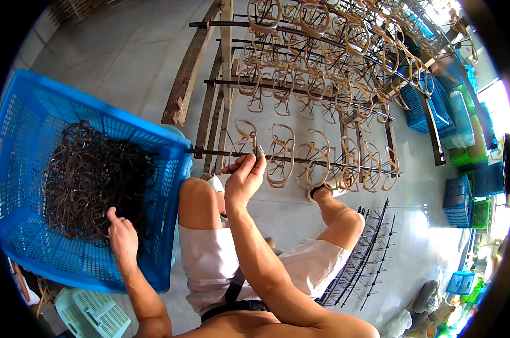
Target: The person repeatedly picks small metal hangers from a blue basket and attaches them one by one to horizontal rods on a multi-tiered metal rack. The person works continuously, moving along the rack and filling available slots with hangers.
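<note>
My right hand [245, 177] is raised at the left end of the lowest black rod [215, 152]. Its thumb and fingers are pinched at a tan eyeglass frame [245, 128] on that rod; a fingertip looks to have a pale cover. More tan eyeglass frames [282, 155] hang along the rod to the right. In the large blue basket [92, 98], my left hand [122, 236] rests on a tangled heap of glossy dark brown eyeglass frames [77, 174]. Its fingers are curled, and what they hold, if anything, is hidden.
A wooden rack [187, 79] carries several tiers of rods with frames ahead of me. Spiky black rods [362, 253] lie on the floor at right. Blue crates [457, 200] line the right side. A pale green basket [94, 312] stands at lower left.
</note>
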`<state>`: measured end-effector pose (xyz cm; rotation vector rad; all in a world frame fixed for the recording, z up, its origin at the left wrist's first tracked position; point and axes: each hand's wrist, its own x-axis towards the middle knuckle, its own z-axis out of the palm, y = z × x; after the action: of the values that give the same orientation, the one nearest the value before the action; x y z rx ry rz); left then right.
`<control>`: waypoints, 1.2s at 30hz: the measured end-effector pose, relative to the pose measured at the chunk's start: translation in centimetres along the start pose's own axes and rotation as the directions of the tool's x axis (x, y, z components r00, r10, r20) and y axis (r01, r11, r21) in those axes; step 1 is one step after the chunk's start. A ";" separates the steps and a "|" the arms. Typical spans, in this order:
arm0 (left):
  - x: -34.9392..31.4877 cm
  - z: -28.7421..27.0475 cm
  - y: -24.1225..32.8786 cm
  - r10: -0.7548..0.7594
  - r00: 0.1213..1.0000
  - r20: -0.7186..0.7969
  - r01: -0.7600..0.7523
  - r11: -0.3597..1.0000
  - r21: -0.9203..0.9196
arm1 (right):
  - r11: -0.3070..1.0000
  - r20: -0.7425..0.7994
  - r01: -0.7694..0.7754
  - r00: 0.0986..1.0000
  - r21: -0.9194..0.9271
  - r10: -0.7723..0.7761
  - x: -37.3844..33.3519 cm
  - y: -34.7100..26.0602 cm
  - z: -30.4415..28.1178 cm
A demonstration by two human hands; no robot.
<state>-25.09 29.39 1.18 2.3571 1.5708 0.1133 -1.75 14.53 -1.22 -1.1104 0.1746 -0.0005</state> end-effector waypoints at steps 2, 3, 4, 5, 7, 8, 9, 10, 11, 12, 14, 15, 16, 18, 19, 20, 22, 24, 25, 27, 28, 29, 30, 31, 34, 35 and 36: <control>-0.1 -0.7 0.3 0.012 1.000 0.006 -0.011 0.994 -0.107 | 0.999 -0.030 0.014 0.999 0.035 -0.013 0.1 0.2 0.3; -0.1 -0.8 0.4 0.018 1.000 0.009 -0.016 0.987 -0.161 | 0.999 -0.043 0.013 0.999 0.032 -0.012 0.1 0.2 0.3; -0.4 -0.8 0.6 0.045 0.996 -0.080 -0.066 0.955 -0.291 | 1.000 -0.054 0.009 0.999 0.029 -0.007 0.0 0.1 0.5; -0.6 -0.7 0.8 0.065 0.990 -0.123 -0.110 0.904 -0.412 | 1.000 -0.064 0.004 0.998 0.027 -0.003 -0.1 0.0 0.6; -0.7 -0.4 1.0 0.088 0.974 -0.211 -0.204 0.752 -0.627 | 0.999 -0.098 0.039 0.994 -0.019 -0.041 -0.4 0.3 1.0; -0.6 -0.1 0.9 0.093 0.969 -0.227 -0.232 0.652 -0.722 | 0.997 -0.115 0.057 0.991 -0.046 -0.062 -0.4 0.4 1.1; -0.6 0.3 1.1 0.073 0.970 -0.232 -0.233 0.541 -0.808 | 0.997 -0.104 0.059 0.993 -0.047 -0.064 -0.4 0.6 1.1; -0.8 0.4 1.8 0.052 0.970 -0.236 -0.236 0.421 -0.876 | 0.997 -0.093 0.059 0.994 -0.045 -0.063 -0.4 0.6 1.2; -1.1 0.5 2.4 0.032 0.971 -0.237 -0.236 0.293 -0.927 | 0.997 -0.082 0.059 0.995 -0.044 -0.062 -0.4 0.6 1.3; -1.2 0.6 2.8 0.037 0.982 -0.187 -0.191 0.204 -0.960 | 0.998 -0.076 0.040 0.996 -0.051 -0.044 -0.1 0.6 1.3; -1.4 1.0 3.5 0.021 0.993 -0.112 -0.114 0.150 -0.982 | 0.997 -0.087 0.039 0.995 -0.063 -0.044 0.0 0.1 1.5; -1.3 1.5 3.5 0.047 0.996 -0.080 -0.086 0.138 -0.987 | 0.997 -0.093 0.039 0.995 -0.069 -0.045 0.0 -0.1 1.6; -1.2 2.1 3.7 0.054 0.994 -0.096 -0.104 0.182 -0.978 | 0.992 -0.107 0.057 0.992 -0.111 -0.069 0.0 0.0 1.6; -1.2 3.1 3.9 0.099 0.983 -0.157 -0.183 0.372 -0.910 | 0.976 -0.130 0.092 0.984 -0.195 -0.118 -0.2 0.4 1.7; -1.4 3.6 4.0 0.125 0.976 -0.177 -0.216 0.503 -0.837 | 0.978 -0.122 0.087 0.986 -0.189 -0.111 -0.2 0.4 1.7; -1.2 4.4 3.7 0.167 0.970 -0.177 -0.241 0.568 -0.786 | 0.980 -0.114 0.082 0.988 -0.183 -0.104 -0.3 0.4 1.7; -1.4 5.3 3.4 0.213 0.962 -0.174 -0.274 0.686 -0.674 | 0.983 -0.092 0.070 0.992 -0.168 -0.086 -0.2 0.3 1.5; -1.5 5.9 3.3 0.171 0.970 -0.176 -0.244 0.739 -0.628 | 0.987 -0.062 0.055 0.996 -0.151 -0.065 0.0 0.4 1.2; -1.3 6.0 3.1 0.152 0.982 -0.111 -0.189 0.769 -0.611 | 0.990 -0.040 0.043 0.998 -0.135 -0.048 0.0 0.4 1.2; -0.9 6.0 2.3 0.105 0.994 0.016 -0.078 0.822 -0.564 | 0.995 0.007 0.015 1.000 -0.102 -0.014 -0.1 0.5 0.9; -0.9 5.9 2.6 0.051 0.999 -0.021 -0.052 0.767 -0.640 | 0.990 0.045 0.024 0.999 -0.143 -0.018 -0.3 0.6 0.9; -0.9 5.5 2.8 -0.001 1.000 0.000 0.001 0.704 -0.710 | 0.983 0.083 0.035 0.996 -0.182 -0.020 -0.4 0.6 0.7; -1.0 4.9 3.0 -0.049 0.998 0.026 0.051 0.632 -0.773 | 0.974 0.121 0.047 0.992 -0.221 -0.021 -0.5 0.5 0.5; -1.2 4.5 3.2 -0.097 0.994 0.056 0.100 0.552 -0.828 | 0.965 0.123 0.066 0.992 -0.252 -0.036 -0.7 0.1 0.7; -1.2 3.5 4.0 -0.068 0.995 0.075 0.094 0.350 -0.932 | 0.896 0.205 0.189 0.972 -0.402 -0.113 -0.8 0.0 0.6; -1.2 3.3 4.2 -0.048 0.994 0.094 0.104 0.284 -0.953 | 0.882 0.220 0.208 0.968 -0.423 -0.123 -0.8 0.2 0.5; -1.2 3.5 4.6 -0.044 0.996 0.072 0.081 0.250 -0.965 | 0.867 0.235 0.227 0.963 -0.444 -0.132 -0.7 0.4 0.4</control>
<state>-20.72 25.96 -0.65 1.2237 1.0040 0.7953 -2.38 15.14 -1.33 -1.6012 -0.1191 -0.0166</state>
